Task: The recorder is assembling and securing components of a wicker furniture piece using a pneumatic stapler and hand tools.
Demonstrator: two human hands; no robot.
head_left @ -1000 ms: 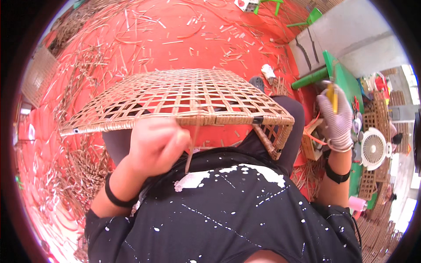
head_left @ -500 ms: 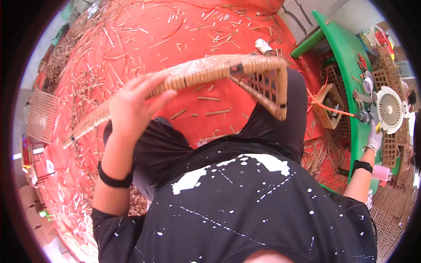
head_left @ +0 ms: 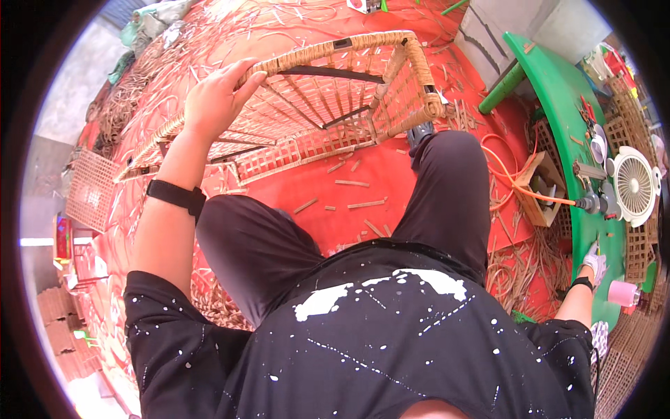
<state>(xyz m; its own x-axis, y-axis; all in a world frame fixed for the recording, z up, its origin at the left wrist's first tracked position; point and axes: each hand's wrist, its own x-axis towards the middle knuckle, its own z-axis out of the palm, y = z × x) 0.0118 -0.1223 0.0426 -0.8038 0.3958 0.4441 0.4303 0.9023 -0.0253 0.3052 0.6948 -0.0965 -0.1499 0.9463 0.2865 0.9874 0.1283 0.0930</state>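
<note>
Wicker basket (head_left: 328, 105) sits tipped over your knees above the red floor (head_left: 363, 174); looks light, stiff, slightly brittle. Your left hand (head_left: 216, 98) clasps its wrapped rim, the best hold. Right hand (head_left: 595, 262) rests on green tabletop (head_left: 558, 91), grip unclear.

Open brown cardboard box (head_left: 541, 187) — beside green table (head_left: 558, 91).

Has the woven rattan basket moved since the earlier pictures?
Yes. The woven rattan basket, gripped by the left hand, has lifted off the lap and tipped away over the red floor.
</note>
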